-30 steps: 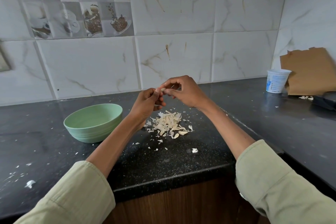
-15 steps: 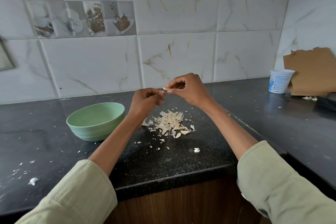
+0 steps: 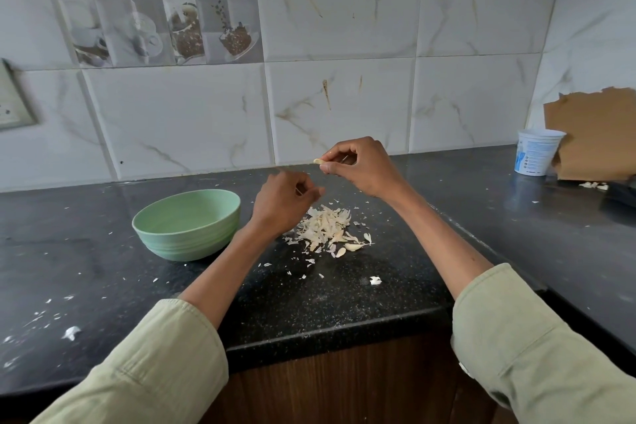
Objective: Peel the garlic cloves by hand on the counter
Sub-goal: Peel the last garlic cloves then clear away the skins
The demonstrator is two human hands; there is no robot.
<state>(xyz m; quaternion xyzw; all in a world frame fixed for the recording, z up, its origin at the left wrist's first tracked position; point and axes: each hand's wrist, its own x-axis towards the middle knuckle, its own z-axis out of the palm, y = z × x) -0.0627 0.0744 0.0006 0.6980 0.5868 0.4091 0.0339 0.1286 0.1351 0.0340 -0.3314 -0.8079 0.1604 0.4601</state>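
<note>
Clove [image 3: 318, 161] pinched in right hand [image 3: 361, 167] fingertips, held above bench [image 3: 344, 303], looks mostly bare, prob. nearly peeled. Left hand [image 3: 285, 205] just below and apart from it, fingers curled loosely; can't tell if it holds a bit of skin. Under the hands: skin pile [image 3: 327, 229] w/ a few pale cloves at its near edge, so a good part seems done. Bowl [image 3: 187, 224] left of pile, inside looks empty. Cloves left to do: can't tell.
</note>
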